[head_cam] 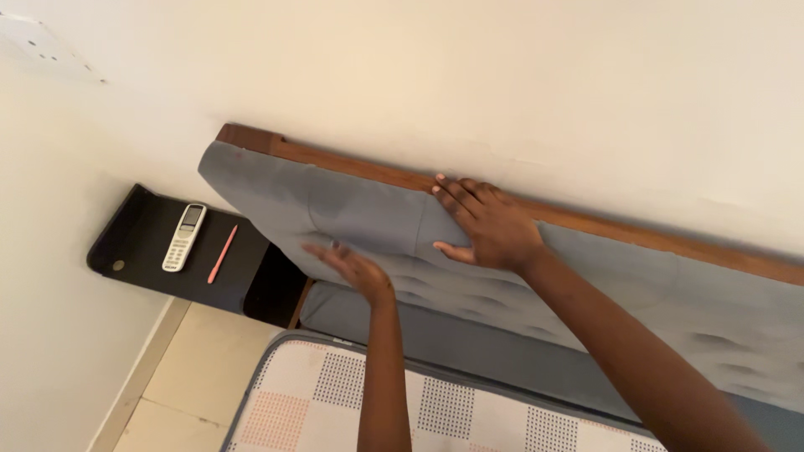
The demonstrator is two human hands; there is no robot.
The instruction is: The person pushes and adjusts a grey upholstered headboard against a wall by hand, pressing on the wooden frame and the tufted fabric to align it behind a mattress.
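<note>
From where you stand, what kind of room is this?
Most likely a bedroom. Both hands rest on a grey padded headboard with a wooden frame against the wall, a patterned mattress lies below it, and a dark bedside shelf carries a white remote control.

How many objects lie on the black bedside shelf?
2: a white remote control at the left of the black bedside shelf, a thin pink stick right of it. None appears hidden.

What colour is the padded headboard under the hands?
Grey tufted padding on the headboard, topped by a brown wooden rail; head view.
</note>
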